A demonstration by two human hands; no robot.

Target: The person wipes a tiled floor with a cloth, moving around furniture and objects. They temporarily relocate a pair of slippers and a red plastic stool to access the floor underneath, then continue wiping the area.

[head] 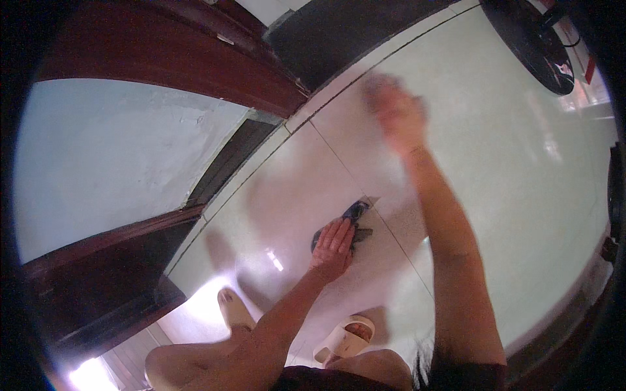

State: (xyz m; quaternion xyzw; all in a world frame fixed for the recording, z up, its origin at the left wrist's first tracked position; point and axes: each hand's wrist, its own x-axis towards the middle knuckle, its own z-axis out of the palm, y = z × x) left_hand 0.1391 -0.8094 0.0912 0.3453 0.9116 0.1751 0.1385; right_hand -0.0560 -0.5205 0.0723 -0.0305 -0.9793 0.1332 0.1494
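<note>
My left hand (pixel 333 244) rests flat, fingers together, over a dark object (pixel 358 210) on the pale tiled floor (pixel 303 181). Part of that object sticks out beyond the fingertips, and a ragged dark edge shows to their right. The palm hides the rest, so its kind is unclear. Farther ahead, my right hand (pixel 403 117) is stretched out over the floor near the wall and strongly blurred. Dark grey patches show around its fingers; whether they are a cloth or a shadow I cannot tell.
A dark red wooden door frame (pixel 186 58) and a dark baseboard (pixel 342 44) border the floor. A round black base (pixel 533 49) stands at upper right. My feet wear pale slippers (pixel 345 337). Bright light glares on the floor at lower left.
</note>
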